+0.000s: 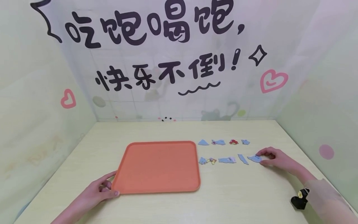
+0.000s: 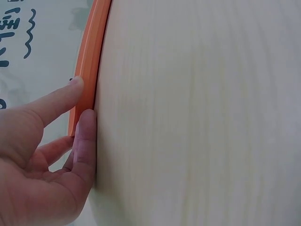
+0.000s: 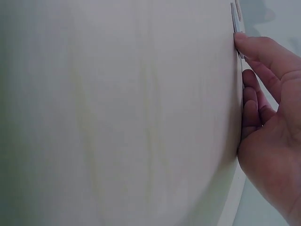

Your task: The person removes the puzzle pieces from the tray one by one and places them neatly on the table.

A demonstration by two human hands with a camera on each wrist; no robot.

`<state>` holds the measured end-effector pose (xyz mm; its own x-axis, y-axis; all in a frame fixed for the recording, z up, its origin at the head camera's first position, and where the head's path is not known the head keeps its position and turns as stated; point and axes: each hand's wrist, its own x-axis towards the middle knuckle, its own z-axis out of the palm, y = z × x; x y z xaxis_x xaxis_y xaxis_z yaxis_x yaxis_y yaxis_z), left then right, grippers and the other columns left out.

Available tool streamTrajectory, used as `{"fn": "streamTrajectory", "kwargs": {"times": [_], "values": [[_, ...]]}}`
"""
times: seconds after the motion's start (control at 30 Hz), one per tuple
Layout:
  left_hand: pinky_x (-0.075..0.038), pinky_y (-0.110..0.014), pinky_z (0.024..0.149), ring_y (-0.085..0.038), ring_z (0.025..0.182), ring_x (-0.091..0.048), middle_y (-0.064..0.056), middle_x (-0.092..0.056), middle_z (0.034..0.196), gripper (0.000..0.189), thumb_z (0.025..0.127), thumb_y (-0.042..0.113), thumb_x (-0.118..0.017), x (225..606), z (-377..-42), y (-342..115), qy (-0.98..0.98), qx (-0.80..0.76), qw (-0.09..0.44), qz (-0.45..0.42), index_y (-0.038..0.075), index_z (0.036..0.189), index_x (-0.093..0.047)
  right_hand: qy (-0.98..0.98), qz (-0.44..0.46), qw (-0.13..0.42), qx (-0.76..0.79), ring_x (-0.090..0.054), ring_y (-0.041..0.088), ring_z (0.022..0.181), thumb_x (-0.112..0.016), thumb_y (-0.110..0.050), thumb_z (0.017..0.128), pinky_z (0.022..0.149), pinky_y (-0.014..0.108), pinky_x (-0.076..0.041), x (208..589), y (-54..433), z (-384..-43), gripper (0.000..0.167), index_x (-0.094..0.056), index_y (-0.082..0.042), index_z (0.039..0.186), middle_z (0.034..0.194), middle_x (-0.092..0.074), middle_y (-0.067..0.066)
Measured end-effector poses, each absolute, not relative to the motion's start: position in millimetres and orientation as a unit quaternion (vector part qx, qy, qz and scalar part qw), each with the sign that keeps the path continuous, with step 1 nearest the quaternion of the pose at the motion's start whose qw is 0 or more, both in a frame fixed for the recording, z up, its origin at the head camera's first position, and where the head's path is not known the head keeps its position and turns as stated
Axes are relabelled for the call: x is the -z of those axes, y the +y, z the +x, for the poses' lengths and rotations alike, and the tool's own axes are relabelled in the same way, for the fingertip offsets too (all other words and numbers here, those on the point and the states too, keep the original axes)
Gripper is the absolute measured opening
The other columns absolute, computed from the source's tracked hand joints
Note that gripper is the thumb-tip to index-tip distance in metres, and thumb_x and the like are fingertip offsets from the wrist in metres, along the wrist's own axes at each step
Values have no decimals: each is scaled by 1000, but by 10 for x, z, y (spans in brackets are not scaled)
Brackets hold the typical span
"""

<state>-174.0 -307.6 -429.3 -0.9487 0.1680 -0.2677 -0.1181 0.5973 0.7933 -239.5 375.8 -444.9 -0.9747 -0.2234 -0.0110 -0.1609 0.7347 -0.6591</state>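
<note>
The orange tray (image 1: 158,168) lies flat on the table, left of the middle. My left hand (image 1: 96,191) grips its front left corner; in the left wrist view the thumb lies on the tray's rim (image 2: 90,56) and the other fingers are against its side. On the right, my right hand (image 1: 278,160) pinches the right end of a flat blue puzzle piece (image 1: 254,159) between thumb and fingers. Edge-on in the right wrist view, that piece (image 3: 236,21) appears as a thin strip at the fingertip. A narrow blue piece (image 1: 243,159) lies just left of it.
More flat pieces lie right of the tray in two rows, among them a blue triangle (image 1: 203,142), a red piece (image 1: 233,142) and a long blue piece (image 1: 227,160). A black object (image 1: 299,200) is by the right forearm. Printed cloth walls (image 1: 179,105) enclose the table.
</note>
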Motion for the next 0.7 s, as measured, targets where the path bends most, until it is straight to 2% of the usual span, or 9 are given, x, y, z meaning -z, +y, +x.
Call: {"fn": "streamTrajectory", "kwargs": {"times": [0.7], "values": [[-43,-21,66,-6,74,-46,-7,-55,100,86,86,23,-77,4308,-1735,-3071,883,-445,147,20,3,154,-29,927,-107,50,355,-47,1,95,-72,-27,90,79,19,-41,4493,3794,-2423,34,-66,-13,120,121,-59,9]]}}
